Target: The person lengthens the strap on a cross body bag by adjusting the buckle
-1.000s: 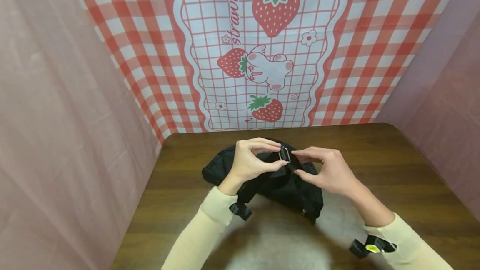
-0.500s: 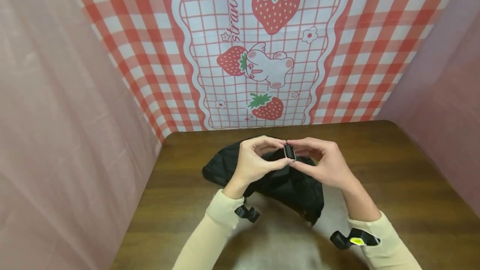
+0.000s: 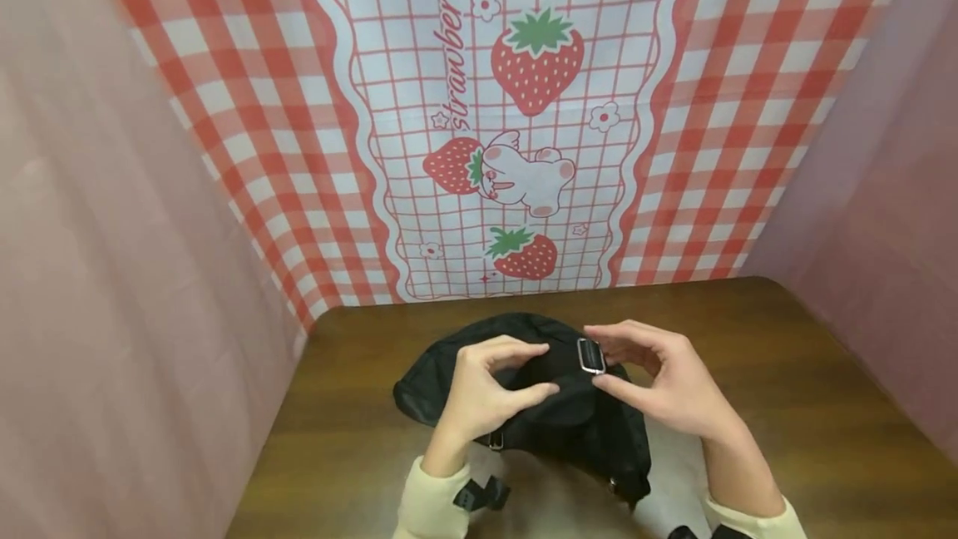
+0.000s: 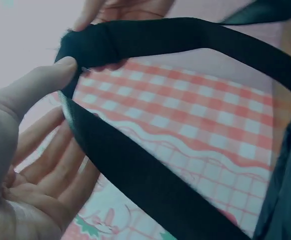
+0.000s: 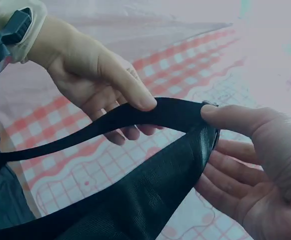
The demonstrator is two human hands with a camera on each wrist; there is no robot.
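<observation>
A black fabric bag [image 3: 434,381] lies on the table, its black webbing strap [image 4: 150,170] raised in a loop in both wrist views. My right hand [image 3: 666,377] pinches a rectangular metal strap slider [image 3: 590,356] between thumb and fingertips, at its top and bottom edges. In the right wrist view the right thumb [image 5: 213,115] presses on the strap's folded end. To the left, my left hand [image 3: 486,385] holds the strap by its edges, thumb below and fingers above, a short gap from the slider. A second small buckle [image 3: 496,440] hangs under the left hand.
The brown wooden table [image 3: 359,364] reaches back to a red-and-white checked cloth [image 3: 254,106] with strawberry prints. Pink curtains [image 3: 112,273] stand on both sides. A small black camera [image 3: 482,493] is strapped to the left sleeve.
The slider has passed from my left fingertips to my right hand; both hands met at it midway. My left hand has since drawn off leftward along the strap. The head view has tilted up.
</observation>
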